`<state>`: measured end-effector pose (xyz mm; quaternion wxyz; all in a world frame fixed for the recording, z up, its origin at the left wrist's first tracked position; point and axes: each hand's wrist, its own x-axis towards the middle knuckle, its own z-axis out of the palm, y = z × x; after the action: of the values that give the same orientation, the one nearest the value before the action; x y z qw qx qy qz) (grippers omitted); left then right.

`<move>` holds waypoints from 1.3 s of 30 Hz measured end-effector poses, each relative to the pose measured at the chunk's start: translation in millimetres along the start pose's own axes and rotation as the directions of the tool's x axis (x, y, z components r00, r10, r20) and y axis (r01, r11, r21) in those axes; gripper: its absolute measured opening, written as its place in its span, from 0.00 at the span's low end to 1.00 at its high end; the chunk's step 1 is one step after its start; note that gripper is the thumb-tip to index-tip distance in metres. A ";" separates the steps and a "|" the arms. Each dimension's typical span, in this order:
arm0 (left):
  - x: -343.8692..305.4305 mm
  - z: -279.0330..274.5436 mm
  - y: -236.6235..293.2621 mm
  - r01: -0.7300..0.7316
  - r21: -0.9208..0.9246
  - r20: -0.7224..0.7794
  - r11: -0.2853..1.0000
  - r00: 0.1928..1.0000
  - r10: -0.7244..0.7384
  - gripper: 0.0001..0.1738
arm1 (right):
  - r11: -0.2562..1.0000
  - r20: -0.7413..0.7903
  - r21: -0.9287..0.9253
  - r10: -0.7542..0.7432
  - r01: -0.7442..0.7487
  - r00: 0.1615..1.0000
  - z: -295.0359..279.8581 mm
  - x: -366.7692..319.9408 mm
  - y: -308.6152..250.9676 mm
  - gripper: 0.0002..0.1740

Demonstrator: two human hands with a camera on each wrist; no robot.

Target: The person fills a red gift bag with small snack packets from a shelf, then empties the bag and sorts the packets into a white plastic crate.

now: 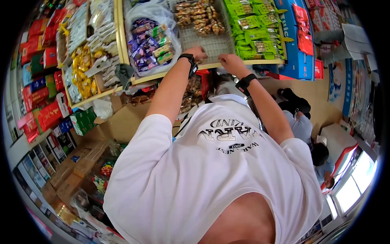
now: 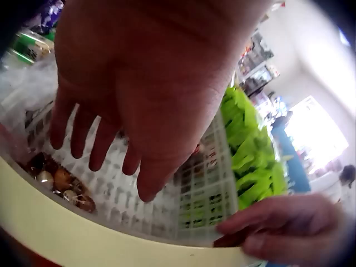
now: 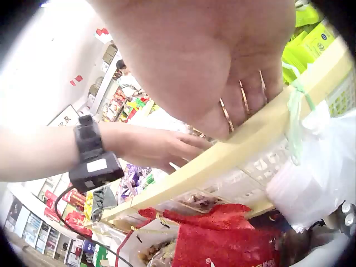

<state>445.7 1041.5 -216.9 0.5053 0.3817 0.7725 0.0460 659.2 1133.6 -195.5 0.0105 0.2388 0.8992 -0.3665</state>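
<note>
My left hand [image 1: 198,53] reaches down over the front of a white plastic basket [image 1: 221,40]. In the left wrist view its fingers [image 2: 95,142] hang nearly straight inside the basket, with nothing between them. Clear packets of brown snacks [image 1: 199,18] lie toward the back of the basket, and one packet [image 2: 61,183] sits by its front wall. My right hand [image 1: 232,64] is at the basket's front right corner. Its fingers [image 3: 245,105] rest at the pale yellow shelf edge [image 3: 256,130], loosely bent and holding nothing visible.
Purple-wrapped sweets [image 1: 142,42] in a plastic bag stand left of the basket. Green snack packets [image 1: 256,30] fill the right side. A white plastic bag [image 3: 311,161] hangs below the shelf edge, near a red bag [image 3: 222,239]. Another person [image 1: 298,122] is at the right.
</note>
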 end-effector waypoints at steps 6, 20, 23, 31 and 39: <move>12.1 1.2 -2.5 0.066 0.364 0.337 0.929 0.920 -0.198 0.37 | 0.974 0.041 0.225 -0.011 0.002 0.999 -11.6 24.2 8.5 0.15; 3.7 -18.5 -37.4 -0.360 0.010 -0.046 0.933 0.932 0.360 0.26 | 0.987 0.192 0.159 -0.007 -0.024 0.981 20.8 34.0 5.6 0.16; -50.8 -35.7 -43.3 -0.414 -0.037 -0.223 0.910 0.891 0.396 0.23 | 0.994 0.184 0.089 -0.082 0.067 0.980 40.4 39.5 -12.9 0.16; -238.6 24.0 -110.0 -0.739 -0.515 -0.781 0.435 0.614 0.119 0.22 | 0.971 0.041 -0.210 -0.111 0.117 0.993 72.2 14.6 -37.8 0.18; -226.1 152.8 -139.5 -0.346 -0.326 -0.586 0.880 0.804 0.100 0.20 | 0.969 0.082 -0.193 -0.139 0.152 0.987 66.5 12.6 -29.7 0.19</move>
<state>539.3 751.3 -186.1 0.3206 0.3251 0.8050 0.3788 624.7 1076.3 -227.1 0.0378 0.1575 0.9455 -0.2826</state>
